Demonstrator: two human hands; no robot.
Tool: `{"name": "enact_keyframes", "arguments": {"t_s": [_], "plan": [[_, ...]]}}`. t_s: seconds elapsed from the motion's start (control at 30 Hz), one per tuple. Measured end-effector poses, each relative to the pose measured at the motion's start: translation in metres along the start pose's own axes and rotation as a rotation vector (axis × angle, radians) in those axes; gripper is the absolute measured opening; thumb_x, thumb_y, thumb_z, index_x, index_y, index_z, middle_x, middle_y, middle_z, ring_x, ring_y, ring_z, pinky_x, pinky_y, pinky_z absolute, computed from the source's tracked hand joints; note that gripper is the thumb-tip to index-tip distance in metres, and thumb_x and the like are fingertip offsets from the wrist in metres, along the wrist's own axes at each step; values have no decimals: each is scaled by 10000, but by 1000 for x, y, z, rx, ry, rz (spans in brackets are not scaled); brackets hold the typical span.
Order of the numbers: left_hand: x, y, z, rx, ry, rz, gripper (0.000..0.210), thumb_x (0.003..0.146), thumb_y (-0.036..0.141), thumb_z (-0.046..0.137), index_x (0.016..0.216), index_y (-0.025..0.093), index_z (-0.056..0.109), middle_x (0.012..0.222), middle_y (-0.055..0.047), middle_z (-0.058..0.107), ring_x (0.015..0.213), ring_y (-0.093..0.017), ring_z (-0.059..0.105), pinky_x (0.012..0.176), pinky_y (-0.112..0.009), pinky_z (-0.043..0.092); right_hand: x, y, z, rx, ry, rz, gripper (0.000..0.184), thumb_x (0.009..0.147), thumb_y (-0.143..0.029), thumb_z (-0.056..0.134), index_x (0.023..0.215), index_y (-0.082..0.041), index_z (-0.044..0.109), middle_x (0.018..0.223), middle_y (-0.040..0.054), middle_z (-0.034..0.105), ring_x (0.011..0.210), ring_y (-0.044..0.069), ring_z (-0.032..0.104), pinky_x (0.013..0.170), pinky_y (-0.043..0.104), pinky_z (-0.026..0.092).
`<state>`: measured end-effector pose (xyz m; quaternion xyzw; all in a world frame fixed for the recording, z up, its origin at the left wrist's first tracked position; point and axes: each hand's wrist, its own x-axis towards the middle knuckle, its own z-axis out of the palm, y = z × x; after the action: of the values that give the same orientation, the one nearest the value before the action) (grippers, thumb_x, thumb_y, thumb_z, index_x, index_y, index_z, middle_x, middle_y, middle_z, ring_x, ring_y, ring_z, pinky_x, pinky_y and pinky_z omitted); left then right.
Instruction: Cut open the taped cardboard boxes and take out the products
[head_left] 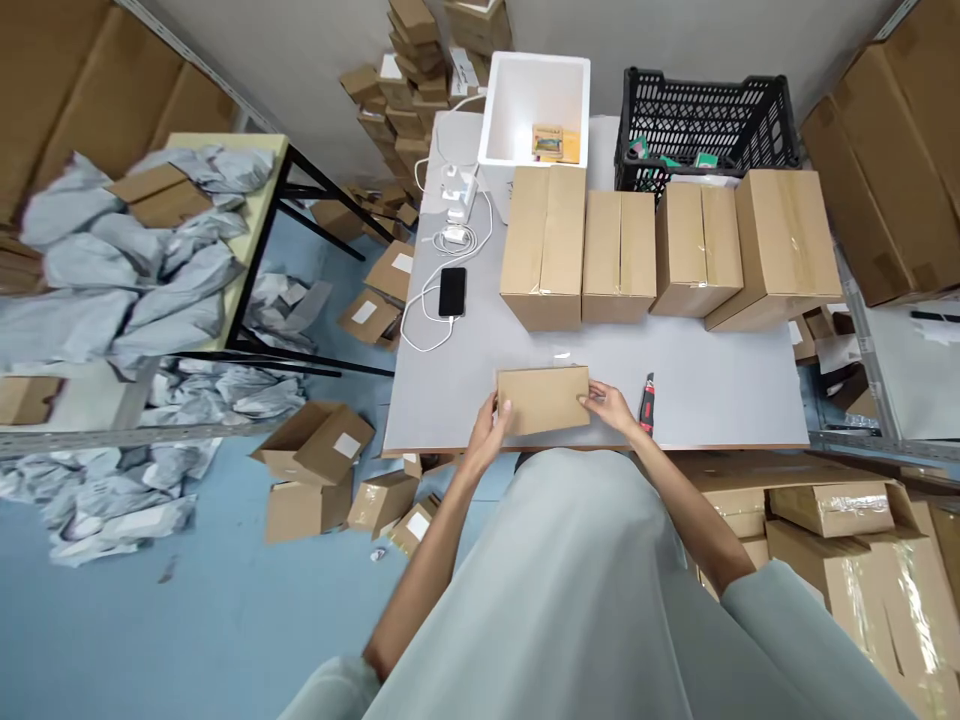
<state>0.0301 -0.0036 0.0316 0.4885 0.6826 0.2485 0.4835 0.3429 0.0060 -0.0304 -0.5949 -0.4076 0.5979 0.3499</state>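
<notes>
A small brown cardboard box (545, 402) is held between my two hands just above the table's front part. My left hand (489, 428) grips its left end, thumb on the near face. At the opposite end, the fingers of my right hand (606, 403) pinch the right edge. A red and black utility knife (646, 404) lies on the table to the right of my right hand. Behind the box, a bit of clear tape or film shows on the tabletop. What is inside the box is hidden.
Several closed cartons (619, 255) line the middle of the grey table (720, 390). Behind them stand a white foam box (536, 110) and a black crate (705, 125). A phone (452, 292) with white cables lies left. Grey parcels (150, 260) cover a side table; boxes litter the floor.
</notes>
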Motion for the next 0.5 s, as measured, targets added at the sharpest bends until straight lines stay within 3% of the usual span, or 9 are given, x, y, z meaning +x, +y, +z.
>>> {"name": "enact_keyframes", "arguments": {"t_s": [0.1,0.2,0.33,0.43,0.5], "plan": [[-1,-11,8,-110,62,-99,637,1055,774,507,1312,207,647,1458,-176,716,1457,-313,633,1264,-454,478,-18,-5,-6,-49,48,-30,590,814,-707,847,1149,-223,802,1312,156,829,1170,315,777,1070,498,633],[-4,-19,17,-113,90,-244,601,965,803,627,1082,213,629,1229,-158,769,1296,-330,709,1189,-477,540,-41,-6,-11,-88,65,-28,617,820,-824,782,1014,-238,773,1318,167,828,1113,318,794,1021,505,652],[0,-18,19,-120,115,-247,615,858,820,721,986,226,623,1058,-136,765,1199,-383,740,1119,-569,594,-62,-8,-9,-118,61,-14,647,775,-898,757,916,-267,769,1207,169,857,1065,369,825,990,567,670],[21,-6,14,-142,149,-193,552,840,746,780,1030,254,616,1170,-145,767,1309,-445,718,1166,-651,571,-62,-14,-24,-135,108,-11,577,745,-875,784,956,-338,792,1107,100,877,1051,395,841,978,592,678],[48,12,9,-169,165,-125,519,851,670,810,1114,273,604,1353,-149,740,1435,-452,664,1210,-660,552,-51,-24,-53,-159,230,-9,608,737,-895,756,1042,-370,779,1160,81,873,1088,396,834,999,587,670]]}}
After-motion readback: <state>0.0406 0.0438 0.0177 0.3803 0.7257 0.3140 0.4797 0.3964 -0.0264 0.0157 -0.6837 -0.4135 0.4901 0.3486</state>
